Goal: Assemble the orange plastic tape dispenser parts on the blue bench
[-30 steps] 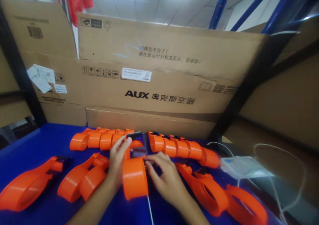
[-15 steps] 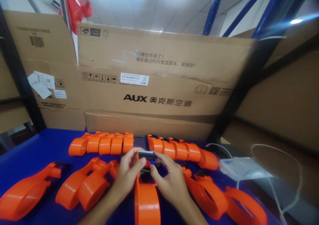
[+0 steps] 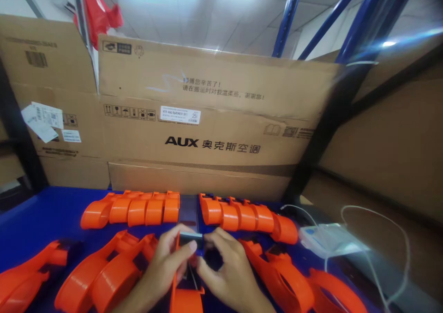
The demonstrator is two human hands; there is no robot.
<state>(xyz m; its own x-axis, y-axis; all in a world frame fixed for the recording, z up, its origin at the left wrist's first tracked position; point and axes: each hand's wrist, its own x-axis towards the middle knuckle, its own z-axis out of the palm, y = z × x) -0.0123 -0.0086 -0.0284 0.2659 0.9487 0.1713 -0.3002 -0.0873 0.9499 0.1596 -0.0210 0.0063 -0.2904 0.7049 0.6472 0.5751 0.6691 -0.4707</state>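
Both my hands meet over an orange plastic piece (image 3: 186, 299) at the bottom middle of the view. My left hand (image 3: 166, 267) pinches a small dark grey part (image 3: 190, 237) at the piece's far end, thumb on top. My right hand (image 3: 224, 271) curls round the same end from the right, fingers closed on the orange piece. Much of that piece is hidden under my hands and by the frame's lower edge.
Two rows of orange loop-shaped pieces (image 3: 138, 209) (image 3: 245, 217) lie on the blue table (image 3: 51, 211), more to my left (image 3: 104, 276) and right (image 3: 294, 280). A white device (image 3: 328, 240) with cables sits at the right. Cardboard boxes (image 3: 214, 133) wall the back.
The orange piece and both hands have come nearer to me and lower in view. The dark part, first held up at the back row, now sits on the piece's end.
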